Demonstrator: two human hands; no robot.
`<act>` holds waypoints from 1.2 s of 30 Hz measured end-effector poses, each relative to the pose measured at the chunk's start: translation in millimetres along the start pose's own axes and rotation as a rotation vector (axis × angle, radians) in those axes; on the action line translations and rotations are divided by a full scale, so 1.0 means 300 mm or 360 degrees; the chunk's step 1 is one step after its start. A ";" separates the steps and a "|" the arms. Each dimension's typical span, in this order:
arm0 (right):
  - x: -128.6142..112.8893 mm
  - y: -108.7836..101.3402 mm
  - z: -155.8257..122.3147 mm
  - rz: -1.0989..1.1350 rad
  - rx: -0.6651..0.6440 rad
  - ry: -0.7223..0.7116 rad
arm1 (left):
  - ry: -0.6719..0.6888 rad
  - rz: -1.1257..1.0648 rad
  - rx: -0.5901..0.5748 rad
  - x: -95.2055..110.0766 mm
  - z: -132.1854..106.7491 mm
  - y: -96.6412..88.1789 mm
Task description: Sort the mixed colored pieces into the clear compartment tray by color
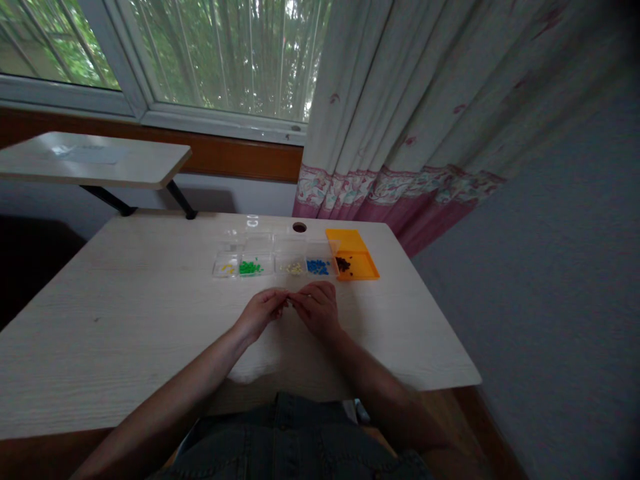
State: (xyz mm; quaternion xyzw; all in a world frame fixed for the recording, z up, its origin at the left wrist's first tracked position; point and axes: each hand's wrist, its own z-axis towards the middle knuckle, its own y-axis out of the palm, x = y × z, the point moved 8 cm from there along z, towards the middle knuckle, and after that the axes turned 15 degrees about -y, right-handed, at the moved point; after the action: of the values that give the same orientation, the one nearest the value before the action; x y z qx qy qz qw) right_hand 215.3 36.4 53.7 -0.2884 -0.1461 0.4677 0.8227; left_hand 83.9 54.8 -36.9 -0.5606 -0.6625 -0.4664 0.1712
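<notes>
My left hand and my right hand meet fingertip to fingertip above the table, both closed in a pinch. Whatever they hold between them is too small to make out. Just beyond them stands a row of clear lidded boxes with small pieces inside: yellow pieces at the left, green pieces, cream pieces, then blue pieces. Right of these lies an open orange box with dark brown pieces in it. My right hand is nearest the blue pieces.
The pale wooden table has a round cable hole near its back edge. A raised shelf on black legs stands at the back left. Curtains hang behind the table, beside a window. A wall is at the right.
</notes>
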 end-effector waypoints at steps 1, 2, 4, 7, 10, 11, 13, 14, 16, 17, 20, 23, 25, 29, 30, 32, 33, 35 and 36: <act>0.001 -0.001 0.001 0.0004 -0.0009 -0.0006 | 0.0020 0.0030 0.0012 0.003 0.001 -0.003; 0.002 -0.003 0.002 0.0011 -0.0015 -0.0010 | 0.0042 0.0064 0.0025 0.007 0.001 -0.005; 0.009 -0.007 0.001 0.0027 -0.0016 -0.0003 | 0.0098 0.0147 0.0058 0.019 0.000 -0.008; 0.035 -0.024 -0.006 0.0016 0.0045 0.0064 | 0.0211 0.0313 0.0122 0.047 -0.007 -0.012; 0.076 -0.052 -0.015 -0.0032 0.0121 0.0168 | 0.0313 0.0571 0.0190 0.072 -0.019 -0.011; 0.091 -0.062 -0.018 -0.0054 0.0140 0.0203 | 0.0371 0.0694 0.0220 0.082 -0.026 -0.007; 0.121 -0.086 -0.025 -0.0104 0.0182 0.0258 | 0.0546 0.0982 0.0282 0.106 -0.049 0.010; 0.137 -0.099 -0.029 -0.0132 0.0205 0.0288 | 0.0649 0.1132 0.0299 0.116 -0.062 0.024; 0.168 -0.120 -0.040 -0.0187 0.0233 0.0356 | 0.0825 0.1391 0.0303 0.126 -0.084 0.055; 0.183 -0.128 -0.046 -0.0212 0.0242 0.0395 | 0.0881 0.1490 0.0299 0.125 -0.090 0.067; 0.216 -0.152 -0.061 -0.0252 0.0285 0.0474 | 0.0953 0.1728 0.0298 0.108 -0.083 0.086; 0.234 -0.172 -0.069 -0.0274 0.0339 0.0488 | 0.0966 0.1901 0.0294 0.083 -0.060 0.088; 0.247 -0.180 -0.076 -0.0324 0.0336 0.0517 | 0.0977 0.1975 0.0304 0.072 -0.047 0.085; 0.272 -0.199 -0.092 -0.0371 0.0368 0.0531 | 0.1026 0.2060 0.0339 0.065 -0.038 0.081; 0.276 -0.207 -0.095 -0.0370 0.0394 0.0518 | 0.1041 0.2075 0.0345 0.065 -0.038 0.081; 0.284 -0.225 -0.100 -0.0394 0.0441 0.0508 | 0.1063 0.2104 0.0354 0.065 -0.038 0.083; 0.289 -0.235 -0.102 -0.0418 0.0456 0.0514 | 0.1069 0.2117 0.0359 0.065 -0.039 0.085; 0.297 -0.256 -0.104 -0.0477 0.0470 0.0529 | 0.1070 0.2138 0.0364 0.066 -0.039 0.088; 0.300 -0.265 -0.104 -0.0499 0.0474 0.0531 | 0.1066 0.2142 0.0371 0.068 -0.039 0.089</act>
State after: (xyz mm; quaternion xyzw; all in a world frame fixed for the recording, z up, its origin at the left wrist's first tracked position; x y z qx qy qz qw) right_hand 332.5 71.2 75.0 -0.2113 0.0191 0.2970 0.9310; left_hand 98.2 55.4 -4.2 -0.6506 -0.1353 -0.3336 0.6687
